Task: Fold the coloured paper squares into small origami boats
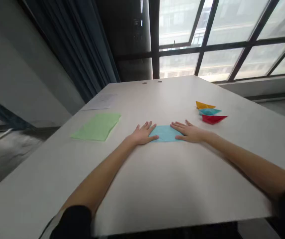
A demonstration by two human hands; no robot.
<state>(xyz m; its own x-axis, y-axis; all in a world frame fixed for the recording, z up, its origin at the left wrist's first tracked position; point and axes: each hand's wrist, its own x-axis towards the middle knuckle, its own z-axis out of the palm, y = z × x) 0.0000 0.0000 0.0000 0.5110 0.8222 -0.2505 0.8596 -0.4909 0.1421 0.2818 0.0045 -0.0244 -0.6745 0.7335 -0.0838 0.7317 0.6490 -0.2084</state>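
A light-blue sheet of paper [166, 133], folded into a wide rectangle by its look, lies flat on the white table [167, 186]. My left hand [143, 133] rests on its left end, palm down with the fingers spread. On the right end lies my right hand [188, 131], also flat with the fingers apart. Both thumbs point inward along the paper's near part. The paper's two ends are hidden under my hands.
Right of my hands sit three folded paper boats: yellow [204, 105], blue [210, 112] and red [213, 119]. Green paper [97, 126] lies to the left, with a pale printed sheet [101, 101] behind it. Windows [179, 23] stand beyond the table.
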